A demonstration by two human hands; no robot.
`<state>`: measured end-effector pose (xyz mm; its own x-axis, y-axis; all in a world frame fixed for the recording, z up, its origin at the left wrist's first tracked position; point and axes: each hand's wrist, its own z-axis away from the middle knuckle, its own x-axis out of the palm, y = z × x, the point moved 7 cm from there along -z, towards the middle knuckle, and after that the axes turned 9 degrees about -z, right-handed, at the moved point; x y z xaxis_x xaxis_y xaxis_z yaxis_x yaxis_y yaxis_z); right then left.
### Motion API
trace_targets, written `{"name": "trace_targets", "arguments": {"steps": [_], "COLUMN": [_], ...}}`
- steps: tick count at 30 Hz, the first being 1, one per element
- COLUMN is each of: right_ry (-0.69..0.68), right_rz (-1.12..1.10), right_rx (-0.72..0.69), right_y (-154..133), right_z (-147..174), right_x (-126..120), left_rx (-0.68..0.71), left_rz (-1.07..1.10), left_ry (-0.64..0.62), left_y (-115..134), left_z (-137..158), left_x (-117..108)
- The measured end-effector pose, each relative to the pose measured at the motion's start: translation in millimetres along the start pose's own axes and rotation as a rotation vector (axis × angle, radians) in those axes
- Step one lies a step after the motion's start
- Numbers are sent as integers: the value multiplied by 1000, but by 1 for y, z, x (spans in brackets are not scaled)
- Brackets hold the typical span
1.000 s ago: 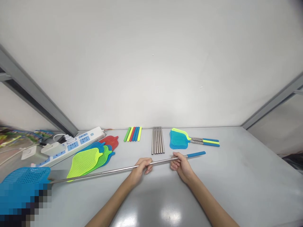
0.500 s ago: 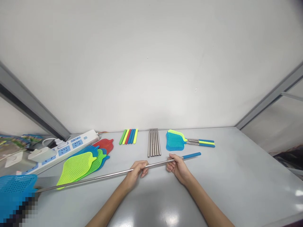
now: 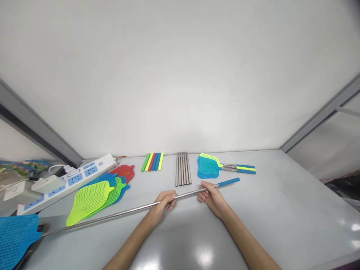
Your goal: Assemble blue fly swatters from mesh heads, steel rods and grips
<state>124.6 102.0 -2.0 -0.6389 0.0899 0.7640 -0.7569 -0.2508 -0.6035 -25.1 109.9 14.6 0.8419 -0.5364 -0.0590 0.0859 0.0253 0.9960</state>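
An extended fly swatter (image 3: 132, 208) lies slantwise across my view, its blue perforated head at the far left and its blue grip at the right. My left hand (image 3: 162, 205) is closed around the middle of the metal rod. Nearer the blue grip, my right hand (image 3: 211, 195) pinches the rod between thumb and fingers. Beyond my hands is a row of metal telescopic rods (image 3: 183, 169). To their right lie finished fly swatters (image 3: 208, 167) with blue and yellow heads, stacked together. Coloured handle grips (image 3: 152, 162) lie in a row to the left of the rods.
Loose swatter heads (image 3: 91, 198) in yellow, green, blue and red overlap on the left of the table (image 3: 281, 210). Behind them runs a white power strip (image 3: 97, 167) with plugged-in adapters (image 3: 49, 183). A pale wall (image 3: 180, 93) closes off the back.
The swatter's blue head has turned to show more of its flat face and dropped slightly at the left. The grip end has risen a little. Both hands keep their hold.
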Motion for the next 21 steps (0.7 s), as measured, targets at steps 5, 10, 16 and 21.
{"name": "trace_targets", "arguments": {"steps": [5, 10, 16, 21], "right_ry": [23, 73, 85, 61], "right_rz": [19, 25, 50, 53], "right_rx": [-12, -15, -15, -15], "right_y": [-1, -1, -2, -1], "right_z": [0, 0, 1, 2], "right_x": [0, -2, -4, -4], "left_rx": [-11, -12, 8, 23], "left_rz": [5, 38, 48, 50], "left_ry": [-4, -6, -6, 0], "left_y": [2, 4, 5, 5], "left_z": [0, 1, 3, 4], "left_x": [0, 0, 0, 0]}}
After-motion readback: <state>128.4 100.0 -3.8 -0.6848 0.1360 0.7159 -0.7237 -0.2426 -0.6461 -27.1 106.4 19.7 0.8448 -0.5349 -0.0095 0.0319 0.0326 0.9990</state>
